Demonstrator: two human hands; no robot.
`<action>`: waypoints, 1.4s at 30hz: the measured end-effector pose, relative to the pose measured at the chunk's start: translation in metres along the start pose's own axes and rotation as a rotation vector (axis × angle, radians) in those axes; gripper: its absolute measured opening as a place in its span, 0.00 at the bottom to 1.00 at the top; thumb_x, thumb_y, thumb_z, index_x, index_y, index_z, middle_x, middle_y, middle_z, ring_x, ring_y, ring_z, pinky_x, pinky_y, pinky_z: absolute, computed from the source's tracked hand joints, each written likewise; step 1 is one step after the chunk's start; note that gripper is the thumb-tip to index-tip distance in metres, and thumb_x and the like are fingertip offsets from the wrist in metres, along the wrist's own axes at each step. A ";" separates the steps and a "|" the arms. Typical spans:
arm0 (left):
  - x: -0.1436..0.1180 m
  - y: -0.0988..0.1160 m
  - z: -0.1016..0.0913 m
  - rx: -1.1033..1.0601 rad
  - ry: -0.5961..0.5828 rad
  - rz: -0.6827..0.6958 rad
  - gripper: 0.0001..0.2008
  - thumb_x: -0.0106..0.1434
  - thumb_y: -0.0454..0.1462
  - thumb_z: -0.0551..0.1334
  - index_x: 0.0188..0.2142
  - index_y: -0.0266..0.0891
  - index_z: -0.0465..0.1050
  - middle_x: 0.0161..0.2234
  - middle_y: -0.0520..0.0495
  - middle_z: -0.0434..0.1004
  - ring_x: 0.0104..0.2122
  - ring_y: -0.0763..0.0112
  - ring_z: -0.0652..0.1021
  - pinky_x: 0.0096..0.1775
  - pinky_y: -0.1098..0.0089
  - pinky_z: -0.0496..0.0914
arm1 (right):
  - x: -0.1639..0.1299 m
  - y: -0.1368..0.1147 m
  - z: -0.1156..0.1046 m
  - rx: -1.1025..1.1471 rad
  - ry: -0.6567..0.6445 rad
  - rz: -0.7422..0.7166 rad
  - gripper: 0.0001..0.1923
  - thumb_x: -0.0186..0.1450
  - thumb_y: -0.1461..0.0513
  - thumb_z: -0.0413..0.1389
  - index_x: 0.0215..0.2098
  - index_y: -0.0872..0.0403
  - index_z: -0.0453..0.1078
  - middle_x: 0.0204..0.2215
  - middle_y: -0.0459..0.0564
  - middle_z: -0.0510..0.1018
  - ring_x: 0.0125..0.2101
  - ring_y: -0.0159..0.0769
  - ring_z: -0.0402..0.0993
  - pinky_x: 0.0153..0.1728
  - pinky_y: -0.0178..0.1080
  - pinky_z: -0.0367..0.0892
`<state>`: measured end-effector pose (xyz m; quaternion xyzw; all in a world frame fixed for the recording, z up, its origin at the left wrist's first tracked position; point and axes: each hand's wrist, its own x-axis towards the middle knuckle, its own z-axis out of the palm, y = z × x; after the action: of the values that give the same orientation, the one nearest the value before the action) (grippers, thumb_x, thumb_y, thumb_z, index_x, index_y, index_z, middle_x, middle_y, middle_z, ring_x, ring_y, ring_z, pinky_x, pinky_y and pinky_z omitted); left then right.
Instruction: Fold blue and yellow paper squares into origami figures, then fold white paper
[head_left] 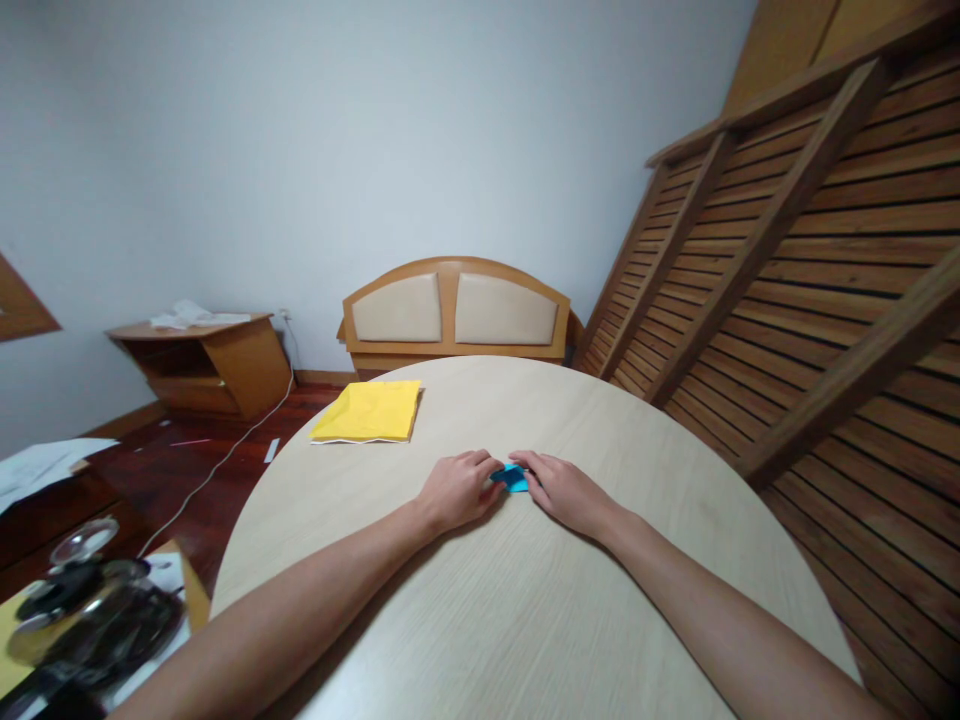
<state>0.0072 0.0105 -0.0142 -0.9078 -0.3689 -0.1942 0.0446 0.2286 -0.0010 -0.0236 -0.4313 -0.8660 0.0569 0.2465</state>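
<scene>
Left hand [457, 490] and right hand [564, 492] both pinch a small folded blue paper [514, 478] flat on the round table [525, 620], near a yellow paper stack [369, 411]

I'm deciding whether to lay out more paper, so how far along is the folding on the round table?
Done: the blue paper is already folded small, mostly hidden between the hands. In hand: the left hand and right hand both press on it flat on the round table. Its final shape cannot be told. Left: the yellow paper stack lies untouched beyond the hands, near the table's far edge.
</scene>
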 end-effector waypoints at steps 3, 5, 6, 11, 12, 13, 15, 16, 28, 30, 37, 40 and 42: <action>-0.001 0.000 0.001 -0.027 0.033 0.005 0.10 0.66 0.39 0.59 0.46 0.42 0.72 0.41 0.47 0.78 0.38 0.67 0.79 0.38 0.70 0.72 | 0.000 -0.002 0.003 0.131 0.053 0.059 0.19 0.69 0.66 0.48 0.57 0.53 0.64 0.47 0.56 0.79 0.45 0.42 0.78 0.46 0.45 0.71; -0.001 0.000 0.001 -0.043 0.066 0.022 0.11 0.65 0.38 0.59 0.47 0.43 0.71 0.42 0.47 0.78 0.39 0.67 0.79 0.38 0.70 0.72 | 0.002 -0.006 0.005 0.283 0.108 0.121 0.18 0.69 0.65 0.48 0.57 0.52 0.63 0.47 0.55 0.79 0.44 0.40 0.78 0.45 0.43 0.72; -0.001 -0.001 0.001 -0.049 0.086 0.034 0.11 0.65 0.38 0.60 0.48 0.43 0.71 0.43 0.47 0.77 0.39 0.67 0.79 0.38 0.70 0.73 | 0.003 -0.007 0.006 0.374 0.140 0.156 0.17 0.69 0.64 0.49 0.56 0.51 0.63 0.48 0.55 0.79 0.43 0.39 0.78 0.44 0.43 0.72; -0.001 -0.004 0.002 -0.049 0.174 0.108 0.12 0.66 0.36 0.60 0.49 0.42 0.71 0.44 0.46 0.77 0.39 0.67 0.79 0.37 0.71 0.73 | 0.009 -0.013 0.012 0.780 0.224 0.318 0.14 0.66 0.58 0.53 0.50 0.52 0.65 0.51 0.56 0.75 0.44 0.37 0.77 0.43 0.41 0.74; -0.001 -0.004 0.003 -0.038 0.183 0.127 0.12 0.66 0.36 0.60 0.49 0.42 0.71 0.43 0.46 0.77 0.39 0.67 0.79 0.37 0.71 0.73 | 0.009 -0.014 0.013 0.839 0.216 0.333 0.15 0.66 0.57 0.54 0.50 0.52 0.66 0.51 0.56 0.75 0.44 0.37 0.77 0.44 0.41 0.74; -0.001 -0.005 0.003 -0.025 0.190 0.147 0.12 0.66 0.36 0.60 0.49 0.42 0.71 0.43 0.45 0.77 0.38 0.67 0.79 0.36 0.70 0.73 | 0.010 -0.014 0.013 0.891 0.202 0.342 0.16 0.66 0.56 0.55 0.50 0.52 0.66 0.52 0.56 0.74 0.45 0.38 0.77 0.45 0.42 0.73; -0.001 -0.007 0.004 -0.002 0.196 0.189 0.12 0.66 0.37 0.60 0.49 0.43 0.72 0.43 0.45 0.77 0.38 0.66 0.79 0.36 0.70 0.73 | 0.009 -0.013 0.013 0.980 0.180 0.347 0.18 0.64 0.55 0.57 0.51 0.52 0.66 0.53 0.57 0.73 0.47 0.39 0.76 0.48 0.44 0.72; -0.001 -0.007 0.005 0.006 0.197 0.205 0.12 0.67 0.37 0.60 0.49 0.43 0.72 0.43 0.45 0.77 0.38 0.66 0.78 0.36 0.70 0.73 | 0.009 -0.013 0.013 1.014 0.177 0.345 0.20 0.63 0.54 0.59 0.51 0.52 0.66 0.54 0.57 0.73 0.48 0.40 0.76 0.49 0.45 0.71; 0.000 -0.008 0.004 -0.231 0.282 0.099 0.16 0.67 0.39 0.60 0.53 0.41 0.67 0.50 0.42 0.74 0.47 0.64 0.77 0.46 0.65 0.74 | 0.008 -0.004 0.011 1.048 0.143 0.299 0.28 0.56 0.60 0.65 0.53 0.53 0.65 0.46 0.54 0.77 0.46 0.40 0.76 0.50 0.46 0.70; -0.001 -0.007 0.006 -0.356 0.244 -0.013 0.18 0.66 0.41 0.61 0.54 0.41 0.66 0.45 0.44 0.77 0.41 0.66 0.79 0.42 0.67 0.75 | 0.009 -0.006 0.011 1.017 0.146 0.299 0.26 0.56 0.60 0.65 0.52 0.53 0.66 0.45 0.54 0.77 0.45 0.39 0.76 0.50 0.45 0.70; 0.002 -0.005 0.009 -0.560 0.094 -0.191 0.09 0.66 0.41 0.60 0.42 0.39 0.74 0.36 0.49 0.81 0.30 0.71 0.78 0.34 0.73 0.72 | 0.011 -0.008 0.011 0.930 0.148 0.288 0.17 0.59 0.57 0.63 0.44 0.55 0.72 0.42 0.53 0.80 0.40 0.40 0.76 0.46 0.44 0.70; 0.002 -0.006 0.007 -0.530 0.072 -0.180 0.09 0.67 0.41 0.60 0.42 0.40 0.75 0.36 0.49 0.81 0.30 0.72 0.78 0.34 0.73 0.70 | 0.013 -0.011 0.010 0.894 0.116 0.271 0.15 0.61 0.54 0.62 0.41 0.56 0.74 0.38 0.52 0.80 0.38 0.40 0.76 0.43 0.43 0.70; 0.001 -0.007 0.006 -0.511 0.049 -0.173 0.09 0.67 0.41 0.59 0.41 0.40 0.76 0.35 0.49 0.81 0.29 0.72 0.77 0.33 0.74 0.69 | 0.014 -0.014 0.009 0.866 0.106 0.267 0.15 0.61 0.53 0.62 0.39 0.56 0.74 0.35 0.52 0.81 0.37 0.39 0.76 0.41 0.41 0.70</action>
<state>0.0055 0.0175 -0.0193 -0.8499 -0.3828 -0.3059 -0.1937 0.2071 0.0022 -0.0219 -0.3987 -0.6854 0.4227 0.4389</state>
